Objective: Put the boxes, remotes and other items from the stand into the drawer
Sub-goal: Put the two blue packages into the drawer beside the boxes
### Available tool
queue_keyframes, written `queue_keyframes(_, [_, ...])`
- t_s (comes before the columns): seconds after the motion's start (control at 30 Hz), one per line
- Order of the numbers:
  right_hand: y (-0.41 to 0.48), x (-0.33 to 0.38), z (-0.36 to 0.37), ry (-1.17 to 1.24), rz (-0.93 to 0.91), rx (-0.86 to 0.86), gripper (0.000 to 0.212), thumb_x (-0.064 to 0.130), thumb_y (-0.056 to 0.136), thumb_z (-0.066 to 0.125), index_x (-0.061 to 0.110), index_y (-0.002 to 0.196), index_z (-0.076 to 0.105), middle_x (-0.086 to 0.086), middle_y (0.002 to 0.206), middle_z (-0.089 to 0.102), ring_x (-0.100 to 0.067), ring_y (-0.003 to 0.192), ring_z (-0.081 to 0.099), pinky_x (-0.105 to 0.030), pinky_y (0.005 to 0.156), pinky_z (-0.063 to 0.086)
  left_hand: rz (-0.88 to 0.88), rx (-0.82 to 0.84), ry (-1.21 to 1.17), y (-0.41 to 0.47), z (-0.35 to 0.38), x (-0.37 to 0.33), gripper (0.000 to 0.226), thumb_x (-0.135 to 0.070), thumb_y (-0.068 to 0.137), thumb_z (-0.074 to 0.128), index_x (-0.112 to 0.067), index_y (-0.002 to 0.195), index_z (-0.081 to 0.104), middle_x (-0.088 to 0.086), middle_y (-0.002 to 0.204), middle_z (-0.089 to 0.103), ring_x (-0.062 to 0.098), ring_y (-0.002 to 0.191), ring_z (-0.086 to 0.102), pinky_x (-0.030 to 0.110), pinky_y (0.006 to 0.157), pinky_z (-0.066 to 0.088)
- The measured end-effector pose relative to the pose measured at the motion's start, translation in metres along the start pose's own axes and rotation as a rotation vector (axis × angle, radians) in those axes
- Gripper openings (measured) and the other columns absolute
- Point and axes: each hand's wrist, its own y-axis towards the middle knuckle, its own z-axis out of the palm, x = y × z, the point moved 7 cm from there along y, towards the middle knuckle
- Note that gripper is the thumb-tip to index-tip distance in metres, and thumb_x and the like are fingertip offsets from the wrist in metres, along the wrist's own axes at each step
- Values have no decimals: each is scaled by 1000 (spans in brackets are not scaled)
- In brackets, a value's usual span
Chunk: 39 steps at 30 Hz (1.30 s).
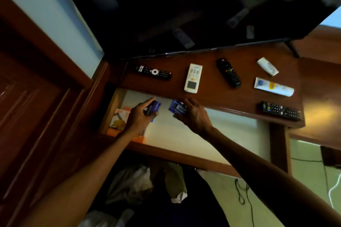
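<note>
Both my hands reach into the open drawer (212, 134) under the wooden stand (212, 94). My left hand (138, 116) grips a small blue box (155, 107). My right hand (193, 114) holds a second blue box (176, 107) beside it. An orange patterned box (120, 118) lies in the drawer's left end, partly hidden by my left wrist. On the stand lie a black remote (154, 72), a white remote (192, 77), a second black remote (228, 72), a third black remote (279, 111), a white tube (274, 86) and a smaller white tube (267, 66).
A dark television (184, 5) stands at the back of the stand. A wooden door (27, 107) is on the left. Bags and clothes (138, 186) lie on the floor below the drawer, with cables (241, 190) on the green floor to the right.
</note>
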Motion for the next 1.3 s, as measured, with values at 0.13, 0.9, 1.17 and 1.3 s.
queue_keyframes(0.13, [-21, -4, 61, 16, 82, 103, 58, 46, 81, 70, 22, 129, 50, -9, 115, 58, -32, 100, 57, -40, 71, 50, -35, 36, 255, -13, 20, 46, 61, -40, 83, 70, -37, 139, 47, 3, 126, 62, 23, 109, 61, 35, 86, 52])
queue_keyframes(0.9, [-30, -51, 152, 29, 349, 284, 67, 14, 92, 56, 16, 152, 26, -20, 136, 45, -38, 109, 57, -43, 88, 52, 204, 316, 1059, 8, 92, 65, 68, -39, 88, 58, -26, 148, 28, 13, 137, 46, 33, 125, 35, 47, 98, 31])
queue_keyframes(1.17, [-19, -20, 174, 194, 348, 315, 58, 7, 86, 65, 6, 141, 46, -23, 119, 59, -39, 105, 60, -39, 85, 49, 258, 400, 1119, 6, 72, 65, 47, -18, 88, 58, -21, 134, 52, 12, 145, 36, 34, 132, 28, 50, 101, 29])
queue_keyframes(1.3, [-15, -18, 180, 254, 380, 296, 37, 7, 81, 72, 4, 117, 67, -18, 106, 72, -32, 94, 67, -35, 77, 52, 291, 390, 1119, 6, 66, 64, 42, -13, 87, 58, -19, 128, 59, 12, 149, 33, 35, 133, 26, 50, 99, 30])
